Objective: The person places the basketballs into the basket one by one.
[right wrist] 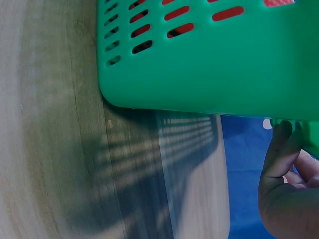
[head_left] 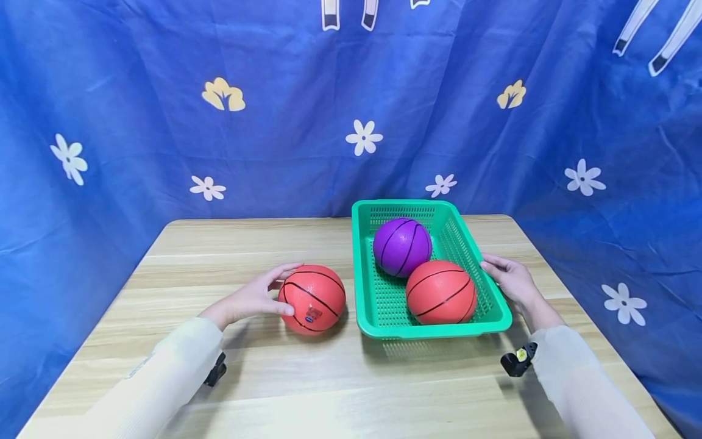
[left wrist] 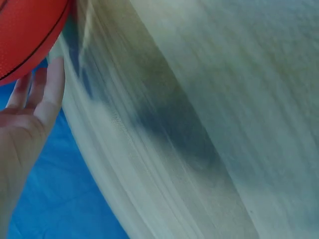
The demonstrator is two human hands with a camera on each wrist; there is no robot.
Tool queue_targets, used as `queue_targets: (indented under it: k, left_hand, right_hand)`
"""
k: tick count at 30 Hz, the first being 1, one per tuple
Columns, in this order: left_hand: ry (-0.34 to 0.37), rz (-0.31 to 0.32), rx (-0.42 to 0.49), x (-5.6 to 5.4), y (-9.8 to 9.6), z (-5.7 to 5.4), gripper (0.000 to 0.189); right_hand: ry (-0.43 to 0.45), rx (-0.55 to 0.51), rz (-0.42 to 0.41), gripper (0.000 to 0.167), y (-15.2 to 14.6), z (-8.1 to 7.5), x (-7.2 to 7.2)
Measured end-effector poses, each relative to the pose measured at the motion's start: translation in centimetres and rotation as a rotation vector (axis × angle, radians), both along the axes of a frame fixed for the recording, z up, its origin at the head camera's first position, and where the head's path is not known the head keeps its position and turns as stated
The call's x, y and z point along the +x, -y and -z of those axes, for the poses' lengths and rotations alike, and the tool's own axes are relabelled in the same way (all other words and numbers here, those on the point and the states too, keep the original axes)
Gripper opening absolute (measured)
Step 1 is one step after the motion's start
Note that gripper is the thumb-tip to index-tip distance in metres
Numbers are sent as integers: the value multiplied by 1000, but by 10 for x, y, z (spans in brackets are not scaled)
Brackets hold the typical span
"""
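My left hand [head_left: 255,300] holds the left side of a red toy basketball [head_left: 314,300] with black lines, fingers at its back and thumb on its front. In the left wrist view, fingers [left wrist: 54,84] reach up to the ball's underside. A green plastic basket [head_left: 363,286] stands right of it. Inside lie a purple basketball [head_left: 403,247] towards the back and another red basketball [head_left: 441,292] towards the front right. With my right hand [head_left: 514,281] I grip the basket's right rim; the right wrist view shows thumb and fingers at that rim.
A light wooden table [head_left: 285,396] carries everything. Blue cloth [head_left: 290,152] with white flowers hangs behind and beside it. Both sleeves are pale, and black devices [head_left: 518,361] sit at the wrists.
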State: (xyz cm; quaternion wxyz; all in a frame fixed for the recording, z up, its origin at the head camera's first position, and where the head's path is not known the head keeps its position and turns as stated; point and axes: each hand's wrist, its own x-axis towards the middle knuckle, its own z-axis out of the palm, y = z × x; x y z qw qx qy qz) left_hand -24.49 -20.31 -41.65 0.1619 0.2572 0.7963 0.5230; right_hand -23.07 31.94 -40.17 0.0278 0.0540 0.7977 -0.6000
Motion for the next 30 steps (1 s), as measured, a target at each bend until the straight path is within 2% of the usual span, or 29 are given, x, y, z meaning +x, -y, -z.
queue_targets:
  k: [4, 11, 17, 20, 25, 30]
  left_hand:
    - [22, 2, 23, 0, -1, 1, 91]
    - [46, -40, 24, 1, -3, 3, 84]
    - [28, -69, 10, 2, -1, 2, 81]
    - [35, -58, 30, 0, 2, -1, 80]
    - [28, -55, 67, -8, 6, -13, 79]
    - [33, -55, 95, -15, 3, -35, 78]
  right_hand:
    - [-1, -22, 3, 58, -1, 0, 0]
    - [-2, -20, 5, 58, 0, -1, 0]
    - [-10, 5, -2, 58, 2, -2, 2]
    - [-13, 29, -5, 58, 3, -2, 3]
    - [-10, 39, 2, 58, 3, -2, 2]
    - [-11, 31, 2, 59, 2, -2, 2]
